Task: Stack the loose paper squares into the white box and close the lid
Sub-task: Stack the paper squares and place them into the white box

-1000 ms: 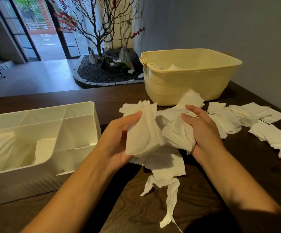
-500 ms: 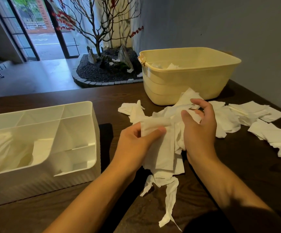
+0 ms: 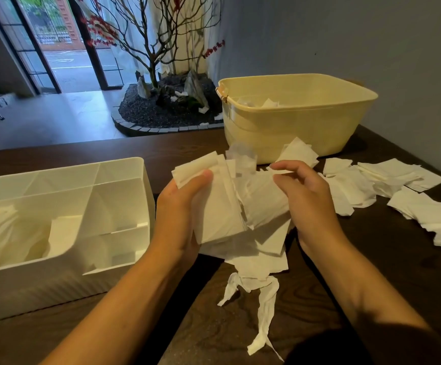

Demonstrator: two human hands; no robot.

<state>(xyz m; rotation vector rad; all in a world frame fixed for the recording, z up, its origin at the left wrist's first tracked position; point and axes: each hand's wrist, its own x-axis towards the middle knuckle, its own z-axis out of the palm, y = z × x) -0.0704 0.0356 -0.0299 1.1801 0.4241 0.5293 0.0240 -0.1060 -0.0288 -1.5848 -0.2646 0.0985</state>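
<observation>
"What were your hands doing?"

"My left hand [image 3: 180, 206] held a stack of paper squares [image 3: 222, 204] above the counter [image 3: 372, 264], thumb on top. My right hand [image 3: 303, 196] pinched one more square. The white box [image 3: 124, 280] sat open by the left edge."

"What could go wrong?"

"I thought the soft stack might slip and scatter. More squares [image 3: 404, 185] and a yellow tub [image 3: 293, 127] sat at the far right."

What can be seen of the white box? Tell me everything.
The white box stands on the dark wooden table, left of the left hand. It looks like smooth plastic, rectangular, open on top, with thin dividers making several compartments. The large near-left compartment holds white paper; the smaller ones look mostly bare. No lid shows. Neither hand touches it.
</observation>
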